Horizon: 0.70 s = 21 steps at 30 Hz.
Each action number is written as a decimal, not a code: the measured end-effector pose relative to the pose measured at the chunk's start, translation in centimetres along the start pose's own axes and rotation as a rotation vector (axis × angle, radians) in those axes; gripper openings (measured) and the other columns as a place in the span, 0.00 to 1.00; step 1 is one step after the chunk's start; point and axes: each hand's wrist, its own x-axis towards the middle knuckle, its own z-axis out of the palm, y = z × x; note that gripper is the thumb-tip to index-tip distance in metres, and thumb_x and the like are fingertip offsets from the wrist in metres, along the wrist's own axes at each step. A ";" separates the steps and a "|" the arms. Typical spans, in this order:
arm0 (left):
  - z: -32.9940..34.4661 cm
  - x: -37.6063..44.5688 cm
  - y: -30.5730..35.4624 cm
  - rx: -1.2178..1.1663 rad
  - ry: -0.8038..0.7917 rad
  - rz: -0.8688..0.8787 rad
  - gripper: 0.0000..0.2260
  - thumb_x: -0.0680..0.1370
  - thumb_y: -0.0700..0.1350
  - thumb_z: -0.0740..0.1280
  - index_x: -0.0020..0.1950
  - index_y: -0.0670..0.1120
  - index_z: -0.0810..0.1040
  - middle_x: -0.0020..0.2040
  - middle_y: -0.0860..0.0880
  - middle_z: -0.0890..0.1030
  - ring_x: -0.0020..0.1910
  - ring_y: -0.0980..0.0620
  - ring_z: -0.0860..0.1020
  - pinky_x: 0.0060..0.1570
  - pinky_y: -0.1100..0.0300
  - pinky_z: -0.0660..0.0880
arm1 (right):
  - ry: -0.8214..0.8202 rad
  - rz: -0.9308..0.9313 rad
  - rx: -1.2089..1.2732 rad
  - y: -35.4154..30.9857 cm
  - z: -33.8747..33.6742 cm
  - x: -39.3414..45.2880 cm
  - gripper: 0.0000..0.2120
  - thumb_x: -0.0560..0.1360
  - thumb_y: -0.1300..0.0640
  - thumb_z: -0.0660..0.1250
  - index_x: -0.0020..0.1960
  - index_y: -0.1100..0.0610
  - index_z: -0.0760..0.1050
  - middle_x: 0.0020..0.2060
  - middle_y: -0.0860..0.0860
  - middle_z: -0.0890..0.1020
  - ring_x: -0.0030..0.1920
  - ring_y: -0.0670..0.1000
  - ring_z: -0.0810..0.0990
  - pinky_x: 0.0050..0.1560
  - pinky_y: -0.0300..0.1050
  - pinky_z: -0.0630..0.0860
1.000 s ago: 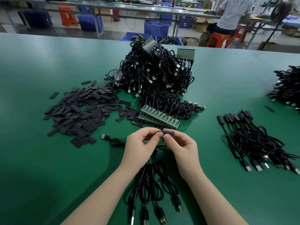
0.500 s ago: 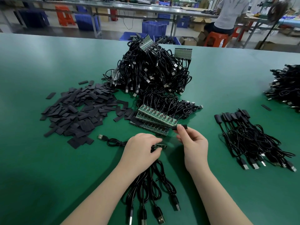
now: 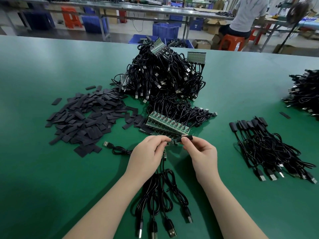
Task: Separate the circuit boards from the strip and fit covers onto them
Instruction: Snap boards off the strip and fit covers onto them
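An electronics assembly factory floor: a long green counter [image 3: 51, 169] carries a heap of black USB cables [image 3: 164, 80]; behind that heap stand blue plastic crates [image 3: 165, 31], orange stools [image 3: 231, 42], cardboard boxes [image 3: 214, 25] and a seated worker [image 3: 246, 12].

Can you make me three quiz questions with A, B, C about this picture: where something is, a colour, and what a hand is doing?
1. Where is the heap of loose black covers?
A. left of the hands
B. right of the hands
C. on the floor

2. What colour is the table?
A. red
B. green
C. white

3. What is the right hand doing?
A. lying flat
B. pinching a black cover
C. pointing upward

Answers: 1 A, the heap lies left of both hands. 2 B, the tabletop is green all over. 3 B, its fingertips pinch the cover beside the left hand, which holds a circuit board strip.
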 end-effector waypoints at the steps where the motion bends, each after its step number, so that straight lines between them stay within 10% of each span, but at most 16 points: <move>1: 0.0 0.0 0.0 -0.020 0.005 -0.003 0.09 0.81 0.46 0.63 0.58 0.54 0.81 0.52 0.60 0.79 0.53 0.65 0.75 0.50 0.75 0.69 | -0.013 -0.011 -0.010 0.0 0.0 0.0 0.10 0.73 0.60 0.75 0.39 0.45 0.86 0.38 0.47 0.87 0.39 0.41 0.83 0.41 0.31 0.76; 7: 0.1 0.0 -0.3 -0.076 0.002 -0.039 0.11 0.75 0.47 0.72 0.55 0.58 0.82 0.50 0.64 0.78 0.42 0.66 0.74 0.42 0.74 0.69 | -0.055 -0.052 -0.051 0.1 0.2 0.0 0.10 0.73 0.61 0.74 0.40 0.45 0.86 0.37 0.46 0.86 0.38 0.41 0.81 0.41 0.31 0.75; 21: 0.1 0.0 -0.5 -0.129 0.032 -0.022 0.11 0.77 0.48 0.70 0.59 0.55 0.83 0.49 0.64 0.79 0.53 0.68 0.76 0.50 0.77 0.69 | -0.099 -0.097 -0.056 0.2 0.1 -0.1 0.15 0.73 0.62 0.74 0.43 0.41 0.86 0.39 0.45 0.87 0.39 0.40 0.81 0.42 0.31 0.76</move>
